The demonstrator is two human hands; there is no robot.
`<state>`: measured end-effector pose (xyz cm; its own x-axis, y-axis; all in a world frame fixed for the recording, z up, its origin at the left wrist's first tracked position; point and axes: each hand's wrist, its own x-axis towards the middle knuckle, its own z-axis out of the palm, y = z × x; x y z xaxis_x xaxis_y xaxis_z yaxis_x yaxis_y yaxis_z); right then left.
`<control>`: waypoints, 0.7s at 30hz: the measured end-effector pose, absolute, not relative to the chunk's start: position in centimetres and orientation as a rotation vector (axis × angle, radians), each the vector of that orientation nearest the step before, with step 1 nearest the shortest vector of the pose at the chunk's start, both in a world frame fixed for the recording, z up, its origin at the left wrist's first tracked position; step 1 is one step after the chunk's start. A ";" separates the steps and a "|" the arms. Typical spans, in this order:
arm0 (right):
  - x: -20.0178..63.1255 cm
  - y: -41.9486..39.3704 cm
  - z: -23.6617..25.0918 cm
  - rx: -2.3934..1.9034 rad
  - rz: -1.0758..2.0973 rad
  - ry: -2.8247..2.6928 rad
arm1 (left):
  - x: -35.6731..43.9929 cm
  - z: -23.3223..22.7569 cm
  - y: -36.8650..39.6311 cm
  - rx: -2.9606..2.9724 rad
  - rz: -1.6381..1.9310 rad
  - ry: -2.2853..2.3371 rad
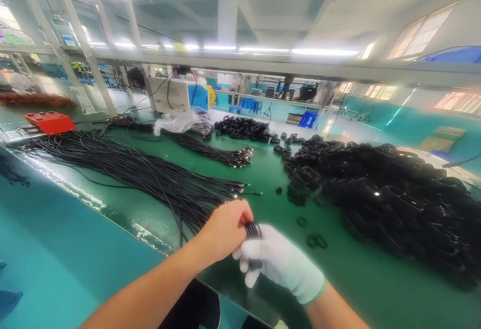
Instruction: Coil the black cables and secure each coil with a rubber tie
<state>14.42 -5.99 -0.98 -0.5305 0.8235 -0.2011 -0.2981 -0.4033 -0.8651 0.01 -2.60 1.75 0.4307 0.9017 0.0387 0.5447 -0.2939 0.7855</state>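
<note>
Close to the table's front edge, my bare left hand [224, 229] and my right hand [276, 256], in a white glove, meet around a small bundle of black rings [253, 229]. My left fingers pinch its upper left side. The gloved fingers wrap it from the right and below, hiding its lower part. Whether the bundle is separate rings or one wound coil, I cannot tell. Just left of my left hand lie the metal-tipped ends of a long bunch of black cables [150, 168]. A few loose black rings [316, 241] rest on the green table to the right.
A large heap of black rings or coils [398, 193] covers the table's right side, with a smaller heap [244, 127] farther back. Behind the long cables lie a shorter cable bunch [214, 149] and a clear plastic bag [178, 122]. A red control box [50, 121] stands at the left.
</note>
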 end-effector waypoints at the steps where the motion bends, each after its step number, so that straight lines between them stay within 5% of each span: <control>1: 14.5 -6.1 -0.8 -0.831 2.012 -1.053 | 0.1 1.7 -2.6 1.995 0.662 1.201; 21: 16.5 -5.4 -2.9 -0.602 2.078 -0.689 | 0.0 -0.5 -2.5 1.833 0.732 1.242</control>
